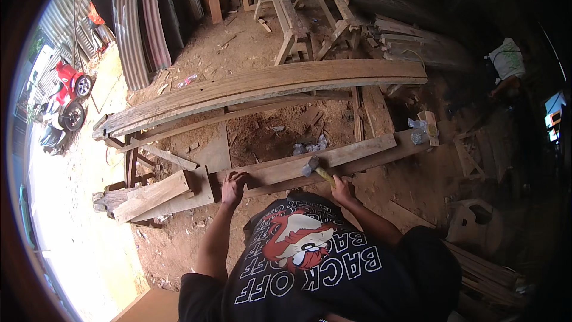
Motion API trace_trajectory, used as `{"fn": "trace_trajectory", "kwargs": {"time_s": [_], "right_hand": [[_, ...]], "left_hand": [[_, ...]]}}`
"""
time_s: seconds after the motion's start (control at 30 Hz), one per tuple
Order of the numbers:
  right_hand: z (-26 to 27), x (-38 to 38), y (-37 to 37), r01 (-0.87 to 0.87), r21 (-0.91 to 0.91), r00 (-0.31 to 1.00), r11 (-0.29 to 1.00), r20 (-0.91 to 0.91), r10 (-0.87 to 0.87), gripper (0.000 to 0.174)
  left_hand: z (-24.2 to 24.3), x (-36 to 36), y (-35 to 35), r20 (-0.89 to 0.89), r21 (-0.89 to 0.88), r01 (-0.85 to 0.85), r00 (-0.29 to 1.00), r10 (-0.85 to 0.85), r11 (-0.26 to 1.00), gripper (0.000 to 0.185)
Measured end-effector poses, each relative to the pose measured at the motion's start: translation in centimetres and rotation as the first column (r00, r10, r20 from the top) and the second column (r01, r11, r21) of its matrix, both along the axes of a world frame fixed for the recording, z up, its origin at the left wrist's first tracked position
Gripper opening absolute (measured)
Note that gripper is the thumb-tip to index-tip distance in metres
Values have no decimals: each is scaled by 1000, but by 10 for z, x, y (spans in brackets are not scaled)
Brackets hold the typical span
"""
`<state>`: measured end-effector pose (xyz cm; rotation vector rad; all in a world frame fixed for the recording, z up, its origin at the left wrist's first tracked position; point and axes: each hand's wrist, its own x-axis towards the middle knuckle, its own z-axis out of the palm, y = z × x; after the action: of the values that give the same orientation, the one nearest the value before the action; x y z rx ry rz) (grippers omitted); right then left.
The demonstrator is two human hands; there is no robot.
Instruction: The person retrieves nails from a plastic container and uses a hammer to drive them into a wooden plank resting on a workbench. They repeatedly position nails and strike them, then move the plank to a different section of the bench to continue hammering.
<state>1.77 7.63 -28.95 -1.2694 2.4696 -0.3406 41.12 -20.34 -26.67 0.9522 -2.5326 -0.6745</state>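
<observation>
A hammer (311,167) with a dark metal head and a yellowish handle is held in my right hand (343,191). Its head is over a pale wooden board (344,154) that lies along a long, darker plank. At that board's left end is my left hand (233,188), fingers bent over the wood; whether it pinches something small cannot be told. Left of it, a short wooden board (154,194) rests slantwise on a flat panel (203,188). A small wood block (431,127) and clear plastic bags (417,135) sit on the plank's right end.
Beyond the plank, a long thick timber beam (268,80) spans supports. Two wooden sawhorses (286,13) stand farther back, near corrugated metal sheets (129,27). Stacked boards (415,40) lie at the back right. Wood scraps and shavings cover the ground; a red motorbike (67,82) stands outside at left.
</observation>
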Motion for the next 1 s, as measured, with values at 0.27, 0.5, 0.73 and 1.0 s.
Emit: {"fn": "trace_trajectory", "kwargs": {"time_s": [0.27,0.5,0.73,1.0], "right_hand": [[3,2,-23,45,-155,991,987,131,-24,47],[-12,18,-33,76,-53,981,996,181,-65,60],[-32,22,-33,39,5,994,999,103,-39,69],[-52,19,-27,-14,-104,997,994,76,22,69]], "left_hand": [[1,0,-3,30,23,-1,1000,0,1000,27],[4,-2,-9,56,-60,60,997,-57,996,18],[19,-2,-21,152,-29,150,978,-144,988,28],[10,-9,-29,215,-25,134,969,-125,991,25]]}}
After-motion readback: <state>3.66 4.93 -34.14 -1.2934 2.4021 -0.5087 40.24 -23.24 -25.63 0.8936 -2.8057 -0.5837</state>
